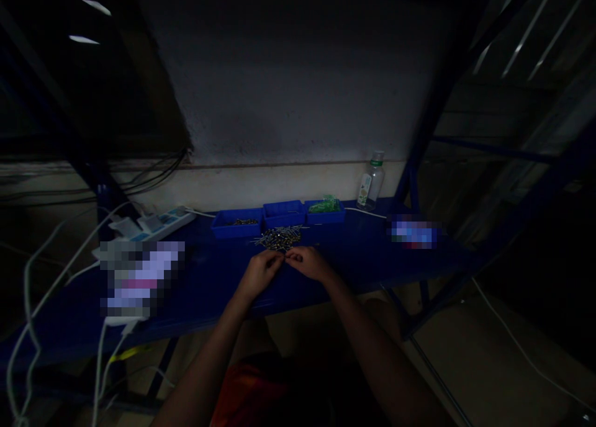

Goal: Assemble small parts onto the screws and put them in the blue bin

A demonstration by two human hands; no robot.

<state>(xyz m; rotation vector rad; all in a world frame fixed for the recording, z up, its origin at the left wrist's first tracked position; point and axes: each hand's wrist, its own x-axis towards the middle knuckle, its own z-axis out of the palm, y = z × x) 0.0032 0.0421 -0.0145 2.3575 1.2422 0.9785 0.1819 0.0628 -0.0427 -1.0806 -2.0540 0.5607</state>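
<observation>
My left hand (262,273) and my right hand (307,262) meet over the near side of the blue table, fingertips pinched and almost touching. Whatever lies between the fingers is too small and dark to make out. Just beyond them is a loose pile of small metal pins or screws (278,237), silvery with some brassy ends. Behind the pile stand a blue bin (236,231) with several similar small parts, a middle blue bin (284,221) whose contents barely show, and a right blue bin (326,217) with crumpled green plastic (326,204) in it.
A clear bottle (371,182) stands by the wall at the back right. On the left lies a white power strip (161,224) with plugs and white cables (28,315). Blurred-out bright objects rest at left and right. Blue frame posts (421,123) flank the table (363,253).
</observation>
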